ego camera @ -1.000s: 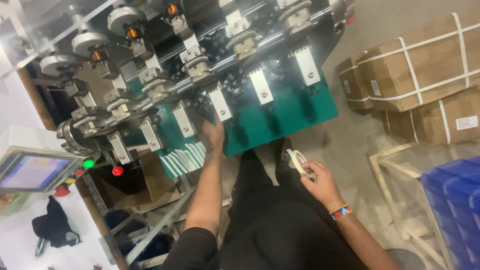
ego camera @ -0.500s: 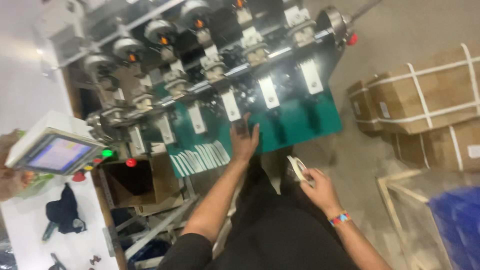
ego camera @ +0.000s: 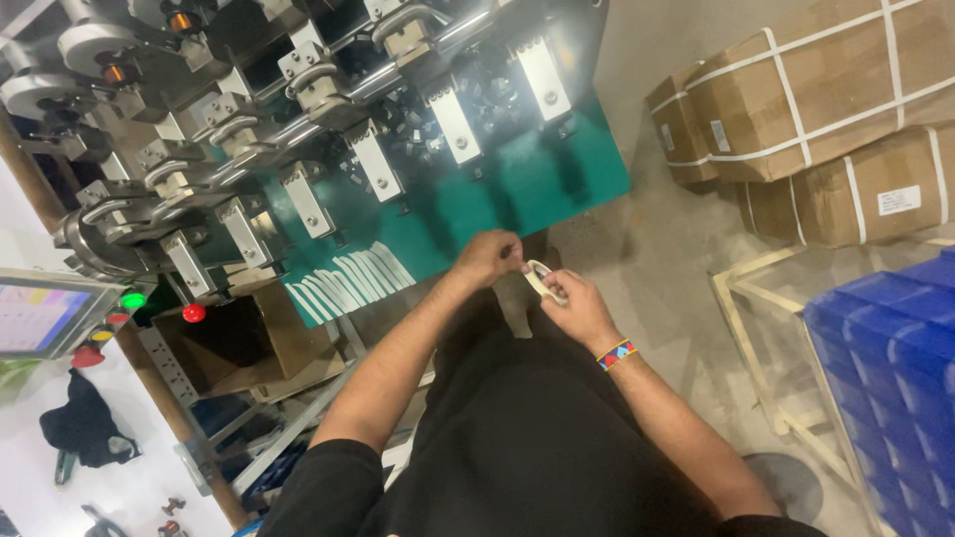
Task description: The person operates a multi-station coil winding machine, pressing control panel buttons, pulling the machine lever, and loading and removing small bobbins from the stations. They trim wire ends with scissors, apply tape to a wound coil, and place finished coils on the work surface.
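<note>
My left hand (ego camera: 489, 257), a moment ago raised at the green machine panel (ego camera: 557, 179), now sits at frame centre, pinching the small roll of tape (ego camera: 542, 280) clamped in my right hand (ego camera: 579, 310), so both hands work the roll

One camera on the person's head looks steeply down, close over both hands (ego camera: 527, 273) mid-frame, with the green machine (ego camera: 537, 189) at the top.

Strapped cardboard boxes (ego camera: 816, 109) sit stacked on the concrete floor (ego camera: 657, 249).
</note>
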### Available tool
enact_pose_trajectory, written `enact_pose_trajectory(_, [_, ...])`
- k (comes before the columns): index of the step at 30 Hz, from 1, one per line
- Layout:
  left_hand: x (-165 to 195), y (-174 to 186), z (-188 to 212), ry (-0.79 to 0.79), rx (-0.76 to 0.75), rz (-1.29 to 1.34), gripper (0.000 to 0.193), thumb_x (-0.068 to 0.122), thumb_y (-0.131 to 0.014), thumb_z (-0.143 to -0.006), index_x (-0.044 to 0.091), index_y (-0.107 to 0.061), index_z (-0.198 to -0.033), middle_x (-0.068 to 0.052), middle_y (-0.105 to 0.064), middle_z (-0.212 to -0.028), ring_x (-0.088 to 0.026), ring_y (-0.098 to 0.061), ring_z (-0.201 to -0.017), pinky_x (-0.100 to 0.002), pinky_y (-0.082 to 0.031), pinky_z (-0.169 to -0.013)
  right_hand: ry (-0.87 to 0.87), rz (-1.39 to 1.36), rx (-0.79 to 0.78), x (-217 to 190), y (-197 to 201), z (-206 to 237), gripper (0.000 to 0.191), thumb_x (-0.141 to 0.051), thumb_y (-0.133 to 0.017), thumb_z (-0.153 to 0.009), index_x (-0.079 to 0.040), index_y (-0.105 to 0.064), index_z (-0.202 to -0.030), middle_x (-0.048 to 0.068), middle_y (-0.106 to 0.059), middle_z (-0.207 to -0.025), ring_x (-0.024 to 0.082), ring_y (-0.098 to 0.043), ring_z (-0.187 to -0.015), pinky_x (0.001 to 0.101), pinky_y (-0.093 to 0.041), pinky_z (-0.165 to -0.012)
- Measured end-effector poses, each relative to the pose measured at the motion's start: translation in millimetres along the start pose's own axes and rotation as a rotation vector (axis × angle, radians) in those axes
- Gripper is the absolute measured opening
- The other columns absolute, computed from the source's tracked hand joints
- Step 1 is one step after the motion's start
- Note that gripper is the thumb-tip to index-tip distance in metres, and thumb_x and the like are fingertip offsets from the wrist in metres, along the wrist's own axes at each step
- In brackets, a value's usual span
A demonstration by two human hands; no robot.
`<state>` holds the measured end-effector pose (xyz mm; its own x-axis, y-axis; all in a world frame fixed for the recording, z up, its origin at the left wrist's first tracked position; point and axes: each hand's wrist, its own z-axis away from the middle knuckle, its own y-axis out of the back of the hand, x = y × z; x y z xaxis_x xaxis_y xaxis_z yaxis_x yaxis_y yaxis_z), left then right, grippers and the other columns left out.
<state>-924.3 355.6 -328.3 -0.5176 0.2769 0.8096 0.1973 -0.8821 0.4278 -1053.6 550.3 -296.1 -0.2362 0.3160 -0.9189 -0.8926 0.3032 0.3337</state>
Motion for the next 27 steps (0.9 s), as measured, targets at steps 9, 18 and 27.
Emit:
enact_pose_trajectory(9, [29.3, 52.9, -43.8, 0.058, 0.395, -0.328, 0.023, 0.023, -0.084, -0.077, 0.008, -0.067, -0.079, -0.012, -0.068, -0.086, -0.037, -0.067, -0.085, -0.049, -0.052, -0.072, -0.542, -0.328, -0.015, 10.2, -22.2, -33.4, 0.051, -0.047, -0.052, -0.105, -0.001, -0.07, -0.089, 0.001, -0.055, -0.066, 0.011, -0.05, -0.055, 0.0304, -0.042, -0.05])
enact_pose_trajectory(18, [17.4, 53.4, -44.2, -0.026, 0.55, -0.457, 0.039, 0.022, -0.087, -0.072, 0.005, -0.068, -0.102, -0.018, -0.066, -0.107, -0.04, -0.064, -0.101, -0.049, -0.052, -0.082, -0.749, 0.516, -0.283, 24.3, -48.9, -83.4, 0.05, -0.05, -0.057, -0.102, -0.004, -0.077, -0.094, 0.021, -0.074, -0.093, 0.037, -0.068, -0.089, 0.0465, -0.051, -0.076])
enact_pose_trajectory(27, [-3.3, 19.0, 25.1, 0.397, -0.079, 0.113, 0.039, 0.024, -0.092, -0.068, 0.011, -0.067, -0.095, -0.012, -0.068, -0.099, -0.034, -0.068, -0.097, -0.046, -0.056, -0.079, 0.104, 0.048, -0.126, -9.2, -44.5, -19.5, 0.037, -0.038, -0.069, -0.096, -0.002, -0.073, -0.104, 0.02, -0.073, -0.088, 0.036, -0.07, -0.079, 0.0417, -0.053, -0.069])
